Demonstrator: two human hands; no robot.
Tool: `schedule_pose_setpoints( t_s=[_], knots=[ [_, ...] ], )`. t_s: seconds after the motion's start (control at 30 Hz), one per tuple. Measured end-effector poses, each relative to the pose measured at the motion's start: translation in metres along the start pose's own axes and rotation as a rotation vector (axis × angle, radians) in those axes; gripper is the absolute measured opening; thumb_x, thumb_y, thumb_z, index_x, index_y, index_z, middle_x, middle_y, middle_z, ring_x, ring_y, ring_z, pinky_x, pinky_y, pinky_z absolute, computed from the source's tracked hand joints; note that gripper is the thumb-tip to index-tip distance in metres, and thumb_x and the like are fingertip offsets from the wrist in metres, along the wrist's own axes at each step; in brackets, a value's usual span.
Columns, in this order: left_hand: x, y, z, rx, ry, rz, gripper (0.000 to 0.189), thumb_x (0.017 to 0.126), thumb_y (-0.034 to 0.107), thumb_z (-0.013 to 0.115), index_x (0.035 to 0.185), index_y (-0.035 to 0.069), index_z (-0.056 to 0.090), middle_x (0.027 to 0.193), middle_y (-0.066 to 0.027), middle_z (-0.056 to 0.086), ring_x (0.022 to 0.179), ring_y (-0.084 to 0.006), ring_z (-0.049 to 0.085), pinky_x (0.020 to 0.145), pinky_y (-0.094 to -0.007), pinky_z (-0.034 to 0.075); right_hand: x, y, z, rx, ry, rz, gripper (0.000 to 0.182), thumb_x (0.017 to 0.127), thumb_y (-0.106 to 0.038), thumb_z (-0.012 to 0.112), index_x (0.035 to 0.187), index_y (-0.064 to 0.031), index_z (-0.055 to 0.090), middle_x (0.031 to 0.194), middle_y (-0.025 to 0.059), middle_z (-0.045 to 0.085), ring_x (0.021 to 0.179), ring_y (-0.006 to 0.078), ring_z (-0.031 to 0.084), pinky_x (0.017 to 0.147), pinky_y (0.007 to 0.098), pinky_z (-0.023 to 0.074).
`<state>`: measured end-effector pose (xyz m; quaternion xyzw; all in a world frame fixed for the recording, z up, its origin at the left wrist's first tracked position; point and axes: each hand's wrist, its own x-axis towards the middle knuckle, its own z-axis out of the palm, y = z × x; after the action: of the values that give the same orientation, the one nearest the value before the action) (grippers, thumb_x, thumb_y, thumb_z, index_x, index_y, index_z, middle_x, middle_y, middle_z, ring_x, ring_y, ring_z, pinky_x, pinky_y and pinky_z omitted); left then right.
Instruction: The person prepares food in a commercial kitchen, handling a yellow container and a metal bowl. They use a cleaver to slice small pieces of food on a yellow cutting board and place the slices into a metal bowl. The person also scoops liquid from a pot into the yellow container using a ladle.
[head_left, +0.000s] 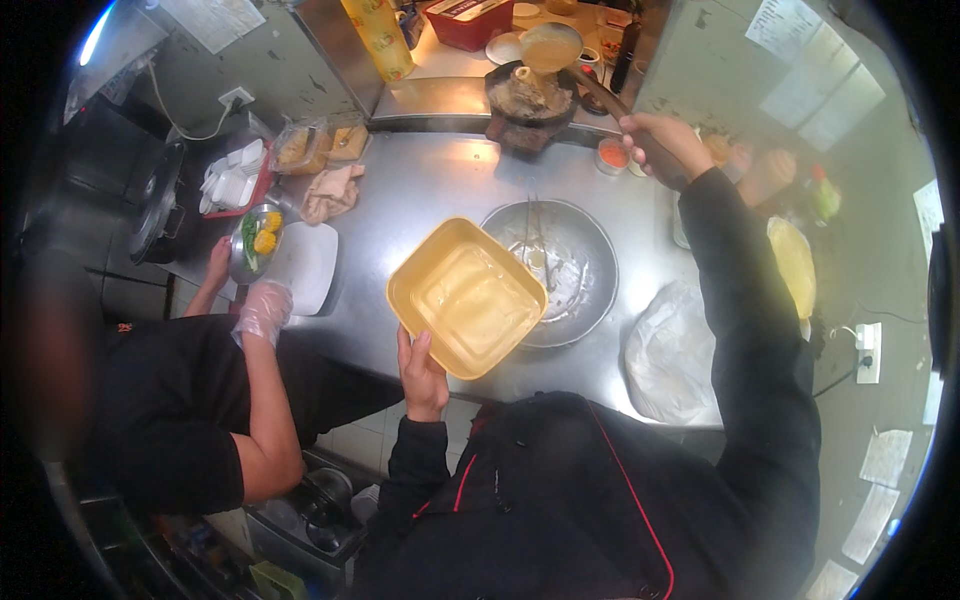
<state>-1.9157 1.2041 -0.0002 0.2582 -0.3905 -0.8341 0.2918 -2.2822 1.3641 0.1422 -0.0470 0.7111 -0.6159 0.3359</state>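
Observation:
My left hand (426, 379) grips the near corner of a square yellow plastic container (466, 300), tilted so its wet inside shows. The container overlaps the left rim of a wide metal basin (581, 322), where metal tongs (541, 251) rest. My right hand (667, 142) is closed around the dark handle of a ladle (551, 49), stretched out to the far side. Brownish liquid fills the ladle's bowl, which is over the back of a black bowl (517, 112). Meat with a bone (534, 88) lies in that bowl, which sits on a wooden base (517, 136).
To the left, a co-worker's gloved hand (268, 306) is by a white plate (311, 262); their other hand (219, 264) holds a metal bowl of corn and greens (238, 255). A plastic bag (671, 360) and a cup of orange bits (613, 155) stand right.

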Motion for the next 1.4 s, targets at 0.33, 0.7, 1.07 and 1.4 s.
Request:
schedule_pose_setpoints(
  t_s=[0.33,0.7,1.07,1.4],
  knots=[
    [-0.003,-0.001,-0.014,-0.041,0.044,-0.001,0.045,0.092,0.014,0.049,0.133,0.004,0.035,0.126,-0.0104,0.05,0.114,-0.021,0.051,0.097,-0.034,0.041,0.025,-0.004,0.01,0.035,-0.087,-0.047,0.013,0.086,-0.016,0.059,0.09,-0.0039,0.059,0.068,0.0025,0.059,0.048,0.0093,0.053,0.04,0.0255,0.0412],
    [-0.003,-0.001,-0.014,-0.039,0.018,0.003,0.047,0.092,0.015,0.05,0.134,0.005,0.034,0.126,-0.0109,0.049,0.115,-0.0216,0.051,0.098,-0.0345,0.041,-0.01,-0.01,0.016,-0.065,-0.08,-0.128,0.015,0.085,-0.022,0.057,0.087,-0.0074,0.056,0.068,-0.0016,0.055,0.046,0.0052,0.045,0.038,0.0223,0.0332],
    [-0.005,-0.003,-0.014,-0.031,-0.006,0.009,0.047,0.092,0.015,0.05,0.135,0.005,0.033,0.127,-0.0109,0.049,0.114,-0.0216,0.052,0.097,-0.0345,0.042,-0.049,-0.004,0.005,-0.125,-0.074,-0.178,0.014,0.086,-0.019,0.056,0.08,-0.0057,0.057,0.066,0.0016,0.058,0.044,0.0082,0.052,0.038,0.0237,0.039],
    [-0.003,-0.007,-0.013,-0.021,-0.034,0.005,0.045,0.092,0.015,0.05,0.134,0.005,0.035,0.126,-0.0101,0.05,0.115,-0.0209,0.051,0.098,-0.034,0.041,-0.073,0.008,-0.005,-0.136,-0.023,-0.184,0.013,0.084,-0.02,0.057,0.08,-0.0082,0.054,0.067,-0.0002,0.055,0.042,0.0061,0.046,0.035,0.022,0.0328]
  ],
)
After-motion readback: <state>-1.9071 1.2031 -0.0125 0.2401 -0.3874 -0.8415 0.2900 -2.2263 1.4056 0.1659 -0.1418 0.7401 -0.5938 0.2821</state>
